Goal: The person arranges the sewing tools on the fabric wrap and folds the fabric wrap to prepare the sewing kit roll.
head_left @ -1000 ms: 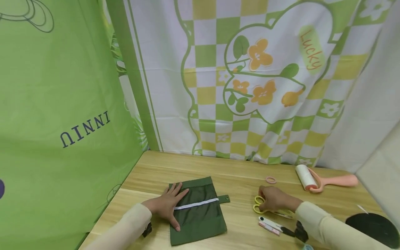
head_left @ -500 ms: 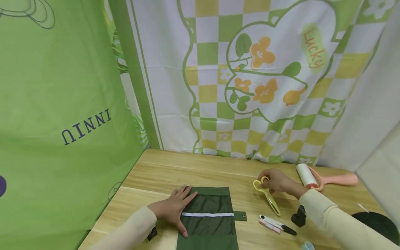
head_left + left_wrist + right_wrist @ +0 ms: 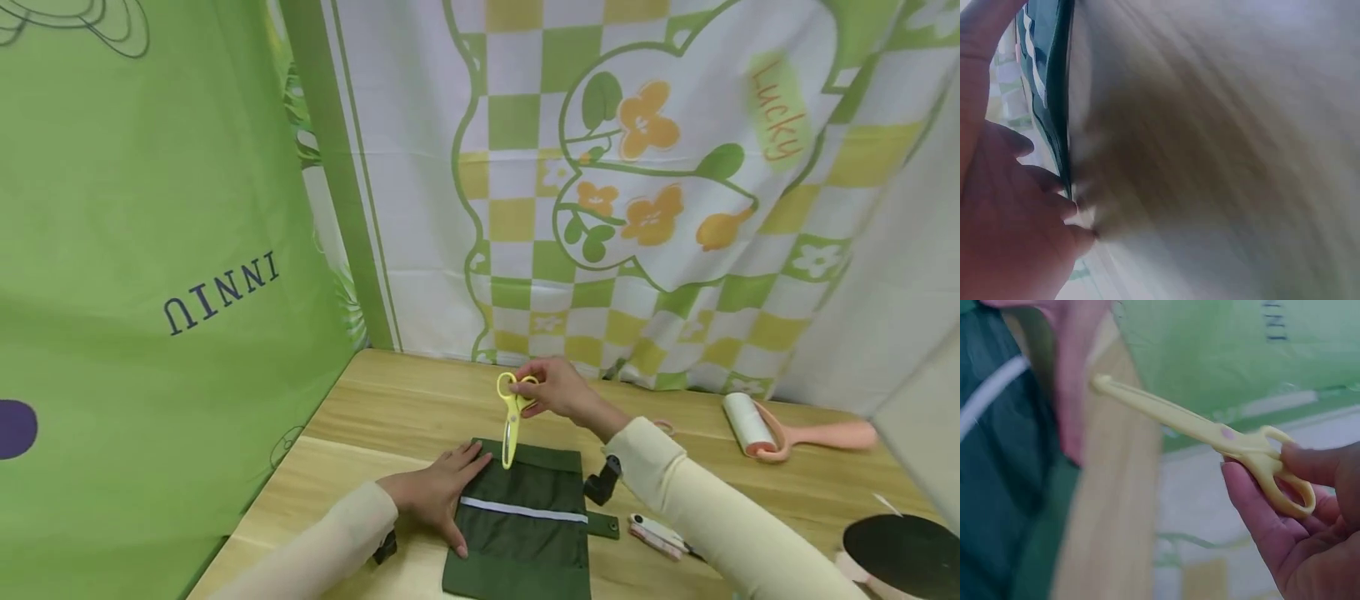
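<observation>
Yellow scissors [image 3: 512, 421] hang blades down over the top of a dark green fabric pouch [image 3: 525, 550]. My right hand [image 3: 558, 390] pinches them by the finger loops, and the right wrist view shows the thumb and fingers on the handles of the scissors [image 3: 1254, 453]. The pouch lies spread on the table, a white strip [image 3: 525, 510] across it and a snap tab [image 3: 603, 524] at its right side. My left hand [image 3: 442, 492] rests with spread fingers on the pouch's left edge. In the left wrist view the left hand [image 3: 1016, 212] lies along that edge.
Right of the pouch lie a white-and-black cutter-like tool [image 3: 660, 530] and a pink-and-white item [image 3: 654, 542]. Farther right are a lint roller [image 3: 750, 425] with a pink handle and a black round object [image 3: 903, 554]. A pink ring [image 3: 663, 427] is partly behind the right sleeve.
My right hand has picked the scissors up from the table and carried them left to above the pouch. The pouch has shifted right in view, with my left hand still on it.
</observation>
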A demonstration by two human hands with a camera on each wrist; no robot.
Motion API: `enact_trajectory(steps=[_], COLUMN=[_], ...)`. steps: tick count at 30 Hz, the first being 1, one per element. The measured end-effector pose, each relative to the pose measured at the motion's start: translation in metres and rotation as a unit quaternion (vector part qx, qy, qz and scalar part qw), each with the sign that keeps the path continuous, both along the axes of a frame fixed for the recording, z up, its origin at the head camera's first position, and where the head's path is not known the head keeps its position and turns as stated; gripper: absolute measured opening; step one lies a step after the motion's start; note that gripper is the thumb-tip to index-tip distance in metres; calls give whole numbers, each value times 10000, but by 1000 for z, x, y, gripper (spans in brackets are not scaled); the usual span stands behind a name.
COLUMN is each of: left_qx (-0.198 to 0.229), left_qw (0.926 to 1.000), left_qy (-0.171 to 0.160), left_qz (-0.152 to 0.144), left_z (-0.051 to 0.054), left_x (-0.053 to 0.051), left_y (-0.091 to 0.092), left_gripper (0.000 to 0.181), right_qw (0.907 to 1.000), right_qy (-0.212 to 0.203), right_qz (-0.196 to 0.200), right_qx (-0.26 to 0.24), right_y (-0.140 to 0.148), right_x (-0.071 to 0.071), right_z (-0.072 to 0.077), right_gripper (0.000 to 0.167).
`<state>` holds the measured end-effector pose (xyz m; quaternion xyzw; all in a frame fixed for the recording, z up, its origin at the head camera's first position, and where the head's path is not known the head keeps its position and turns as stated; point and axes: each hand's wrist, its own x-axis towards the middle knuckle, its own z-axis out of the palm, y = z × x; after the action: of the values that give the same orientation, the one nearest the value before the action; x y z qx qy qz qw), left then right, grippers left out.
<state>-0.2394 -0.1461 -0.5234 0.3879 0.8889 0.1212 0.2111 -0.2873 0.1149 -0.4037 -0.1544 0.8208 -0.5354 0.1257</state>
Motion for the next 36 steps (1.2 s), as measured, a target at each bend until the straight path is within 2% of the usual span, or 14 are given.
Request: enact_trajectory(steps=[5,9,14,17,21,27,32,36], left_qx=[114,254,410,440,456,637,861,896], left_qw=[9995,9985,9984,9980,9981,9968,9953,9956], left_qy=[276,474,325,231,236,74,29,52], left_qz=[-65,-99,225,381,353,472,433,253], left_z=[0,-2,-9,-13,-13,-13,-14,-10], left_x=[1,3,3,3,2,2,0,-2], left_y=[-3,-4,-12,-18,-22,-24,-23,-22], left_gripper=[139,142,150,152,152,153,154,151], right_qw=[9999,9996,9991,9955,9888,9704,9680,9684], right_qy=[104,244,301,622,990,1493,1275,1171], right_qz=[-88,-107,138,244,216,464,841,834], right_qx=[-60,-45,254,671,1092,1843,1992,2040], right_y=[-31,-43,-49,-51,-54,-58,-58,-60], right_x=[0,1,0,2,7,13,15,17], right_z=[-37,-57,-73,-82,-92,-101,-103,-102], right_gripper=[13,8,8,8,7,9,12,15])
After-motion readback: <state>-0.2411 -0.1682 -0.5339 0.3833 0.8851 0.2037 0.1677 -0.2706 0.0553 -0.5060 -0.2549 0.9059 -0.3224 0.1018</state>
